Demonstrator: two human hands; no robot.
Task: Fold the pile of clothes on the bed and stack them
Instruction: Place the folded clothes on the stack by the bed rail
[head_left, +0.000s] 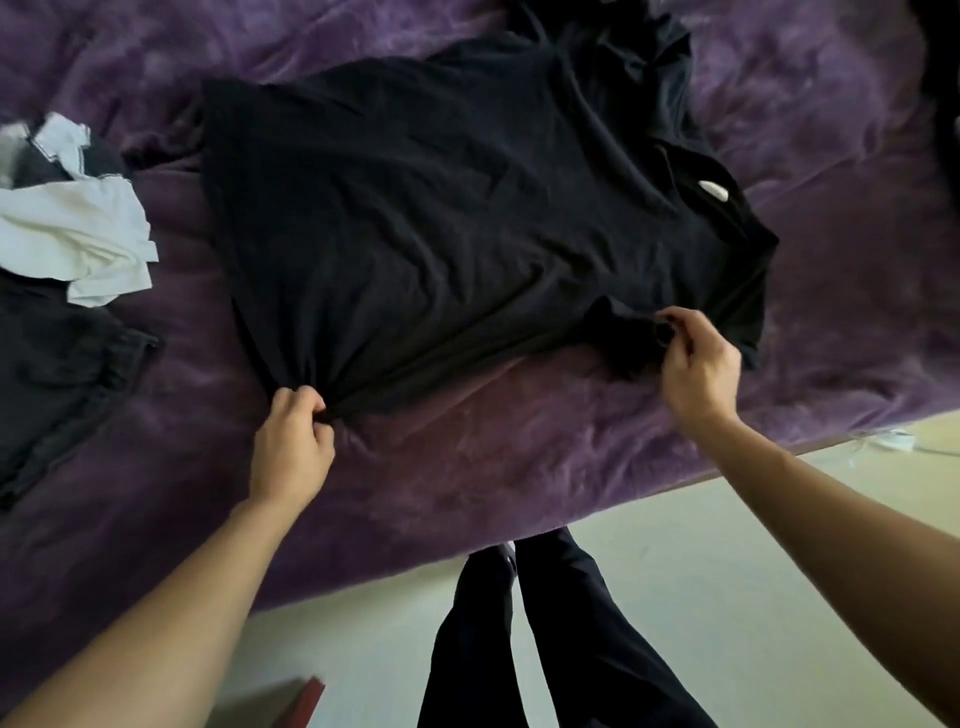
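A black T-shirt (441, 218) lies spread across the purple bed cover (467, 467), its collar with a white label toward the right. My left hand (291, 447) grips the shirt's bunched hem at its near left corner. My right hand (698, 364) pinches the near sleeve, which is crumpled under my fingers. More dark clothing (613, 47) lies heaped past the shirt at the top of the view.
A white garment (78, 234) lies crumpled at the left, partly over a dark garment (57, 374) near the left edge. The bed's near edge runs diagonally from lower left to right. Beyond it is pale floor (701, 571) with my dark-trousered legs (545, 649).
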